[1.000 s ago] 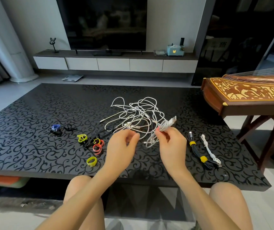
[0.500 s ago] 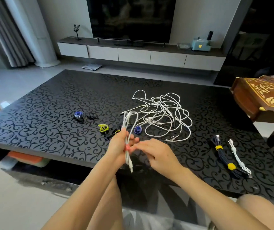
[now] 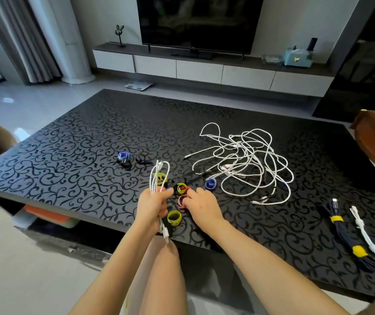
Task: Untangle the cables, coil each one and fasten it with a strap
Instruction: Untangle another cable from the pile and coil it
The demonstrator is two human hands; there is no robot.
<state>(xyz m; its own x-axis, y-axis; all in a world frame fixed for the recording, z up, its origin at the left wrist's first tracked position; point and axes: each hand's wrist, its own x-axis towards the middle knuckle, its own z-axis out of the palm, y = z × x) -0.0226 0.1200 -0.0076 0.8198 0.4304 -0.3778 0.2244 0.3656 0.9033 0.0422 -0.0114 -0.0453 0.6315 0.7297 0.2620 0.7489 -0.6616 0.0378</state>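
Table (image 3: 79, 144), black with scrollwork, bears tangled cables (image 3: 248, 153) before television (image 3: 200, 21).

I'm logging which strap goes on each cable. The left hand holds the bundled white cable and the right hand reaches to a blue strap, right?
Not quite. The head view shows the right hand at the pink strap, not a blue one. The left hand does hold the bundled white cable.
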